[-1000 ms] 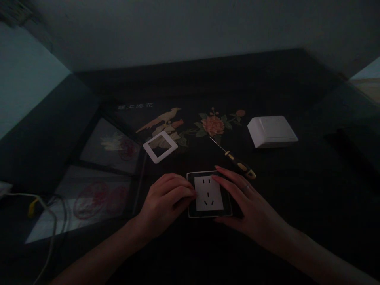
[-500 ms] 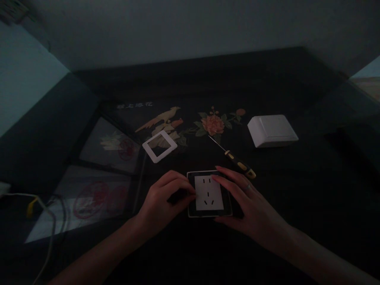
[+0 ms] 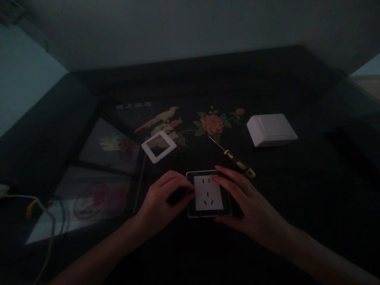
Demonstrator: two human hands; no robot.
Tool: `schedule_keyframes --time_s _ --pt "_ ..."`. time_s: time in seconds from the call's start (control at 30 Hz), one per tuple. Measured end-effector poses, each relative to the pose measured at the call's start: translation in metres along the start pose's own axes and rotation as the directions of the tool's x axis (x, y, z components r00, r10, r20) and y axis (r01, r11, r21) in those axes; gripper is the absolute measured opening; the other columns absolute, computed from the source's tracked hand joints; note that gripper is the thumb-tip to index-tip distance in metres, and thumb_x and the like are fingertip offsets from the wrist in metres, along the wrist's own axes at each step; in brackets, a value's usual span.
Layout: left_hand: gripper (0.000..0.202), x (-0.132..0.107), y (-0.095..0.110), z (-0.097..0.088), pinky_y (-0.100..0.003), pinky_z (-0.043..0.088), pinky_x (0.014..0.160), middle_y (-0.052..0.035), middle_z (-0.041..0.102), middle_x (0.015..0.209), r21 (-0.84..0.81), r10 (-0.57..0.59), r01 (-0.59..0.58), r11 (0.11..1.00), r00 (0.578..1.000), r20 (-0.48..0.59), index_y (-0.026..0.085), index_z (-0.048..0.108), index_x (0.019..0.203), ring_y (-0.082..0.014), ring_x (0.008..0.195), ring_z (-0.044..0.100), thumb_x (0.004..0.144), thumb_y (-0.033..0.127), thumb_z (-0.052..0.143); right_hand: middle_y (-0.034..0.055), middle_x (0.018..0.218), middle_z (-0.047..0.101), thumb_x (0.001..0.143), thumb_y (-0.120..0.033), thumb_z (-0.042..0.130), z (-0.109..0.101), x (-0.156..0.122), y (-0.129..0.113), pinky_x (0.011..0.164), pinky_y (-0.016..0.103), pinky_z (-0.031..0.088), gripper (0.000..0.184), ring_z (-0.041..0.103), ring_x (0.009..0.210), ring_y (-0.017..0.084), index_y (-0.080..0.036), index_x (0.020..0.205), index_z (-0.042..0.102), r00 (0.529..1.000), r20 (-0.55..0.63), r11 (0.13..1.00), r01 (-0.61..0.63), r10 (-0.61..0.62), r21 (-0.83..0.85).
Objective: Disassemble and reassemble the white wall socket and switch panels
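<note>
A wall socket (image 3: 208,193) with a white face and a dark surround lies flat on the dark table in front of me. My left hand (image 3: 162,200) is curled against its left edge, fingertips pinching at the rim. My right hand (image 3: 247,204) lies over the socket's right side, fingers stretched along its top and thumb at its lower edge, holding it down. A ring shows on one right finger.
A yellow-and-black screwdriver (image 3: 234,158) lies just behind the socket. A white square frame (image 3: 158,147) rests to the back left, a white switch box (image 3: 271,130) at the back right. Cables (image 3: 44,213) trail at the left over framed pictures (image 3: 97,198). The table bears a bird-and-flower design (image 3: 212,123).
My left fingers have lifted and curled a little more at the socket's left edge. The right hand and the socket have stayed put.
</note>
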State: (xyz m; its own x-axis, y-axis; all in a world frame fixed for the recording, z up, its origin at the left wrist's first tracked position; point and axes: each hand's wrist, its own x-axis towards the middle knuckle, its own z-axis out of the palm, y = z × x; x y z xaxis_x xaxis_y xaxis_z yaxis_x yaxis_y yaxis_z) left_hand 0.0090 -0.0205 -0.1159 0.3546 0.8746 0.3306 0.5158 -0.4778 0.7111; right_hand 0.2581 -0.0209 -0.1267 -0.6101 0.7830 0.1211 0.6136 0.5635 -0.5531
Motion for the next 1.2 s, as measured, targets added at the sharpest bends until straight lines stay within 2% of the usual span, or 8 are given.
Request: schedule_keyframes --time_s 0.1,0.27,0.5,0.73,1.03,1.13,1.2 --pt "0.012 0.0000 0.0003 0.0002 -0.023 0.055 0.069 -0.0023 0.068 0.086 -0.031 -0.022 0.022 0.999 1.000 -0.002 0.018 0.066 0.091 -0.0146 0.079 0.066 0.085 0.008 0.068 0.0171 0.156 0.037 0.081 -0.024 0.073 -0.0007 -0.0006 -0.0002 0.107 0.060 0.047 0.078 0.041 0.142 0.036 -0.027 0.146 0.031 1.000 0.019 1.000 -0.011 0.011 0.023" --pt "0.012 0.0019 -0.0004 0.0007 -0.023 0.055 0.068 0.0000 0.069 0.084 -0.118 -0.163 0.167 0.979 0.986 0.044 0.020 0.066 0.090 -0.0139 0.076 0.066 0.084 0.010 0.068 0.0174 0.161 0.029 0.080 -0.021 0.073 -0.0023 -0.0008 -0.0016 0.107 0.059 0.047 0.082 0.036 0.145 0.036 -0.028 0.148 0.028 0.998 0.054 0.998 -0.042 0.040 0.046" --pt "0.011 0.0023 -0.0002 -0.0010 -0.026 0.057 0.069 -0.0014 0.070 0.087 -0.185 -0.281 0.294 0.938 0.955 0.095 0.020 0.067 0.094 -0.0154 0.079 0.068 0.089 0.015 0.059 0.0170 0.159 0.033 0.080 -0.019 0.072 -0.0016 -0.0012 -0.0017 0.107 0.059 0.046 0.079 0.039 0.144 0.036 -0.026 0.148 0.031 0.997 0.052 0.996 -0.060 0.056 0.066" --pt "0.009 0.0029 0.0007 0.0006 -0.025 0.053 0.066 -0.0001 0.067 0.083 -0.164 -0.257 0.269 0.949 0.962 0.092 0.020 0.067 0.091 -0.0143 0.074 0.065 0.084 0.016 0.066 0.0160 0.158 0.035 0.079 -0.020 0.073 -0.0006 -0.0009 -0.0014 0.106 0.060 0.048 0.080 0.040 0.142 0.036 -0.027 0.147 0.032 0.997 0.042 0.996 -0.069 0.067 0.061" --pt "0.007 0.0033 0.0009 0.0077 -0.023 0.050 0.061 0.0005 0.063 0.080 -0.202 -0.295 0.307 0.930 0.952 0.085 0.020 0.065 0.087 -0.0136 0.071 0.061 0.084 0.014 0.062 0.0142 0.157 0.036 0.079 -0.023 0.071 -0.0001 -0.0007 -0.0012 0.107 0.062 0.046 0.077 0.040 0.142 0.037 -0.029 0.147 0.034 0.996 0.054 0.995 -0.074 0.070 0.065" --pt "0.008 0.0027 -0.0004 0.0060 -0.024 0.052 0.062 -0.0005 0.065 0.082 -0.181 -0.281 0.293 0.939 0.956 0.090 0.020 0.065 0.090 -0.0142 0.072 0.063 0.085 0.015 0.061 0.0148 0.158 0.034 0.079 -0.021 0.073 -0.0011 -0.0001 -0.0018 0.109 0.061 0.044 0.077 0.038 0.144 0.036 -0.028 0.146 0.034 0.995 0.068 0.995 -0.074 0.069 0.066" --pt "0.009 0.0039 -0.0008 0.0016 -0.024 0.053 0.064 -0.0008 0.066 0.083 -0.129 -0.237 0.243 0.962 0.970 0.055 0.020 0.065 0.092 -0.0144 0.073 0.064 0.086 0.014 0.060 0.0160 0.159 0.032 0.080 -0.021 0.073 -0.0010 -0.0003 -0.0021 0.111 0.060 0.042 0.078 0.035 0.146 0.035 -0.027 0.146 0.034 0.995 0.072 0.995 -0.072 0.067 0.073"
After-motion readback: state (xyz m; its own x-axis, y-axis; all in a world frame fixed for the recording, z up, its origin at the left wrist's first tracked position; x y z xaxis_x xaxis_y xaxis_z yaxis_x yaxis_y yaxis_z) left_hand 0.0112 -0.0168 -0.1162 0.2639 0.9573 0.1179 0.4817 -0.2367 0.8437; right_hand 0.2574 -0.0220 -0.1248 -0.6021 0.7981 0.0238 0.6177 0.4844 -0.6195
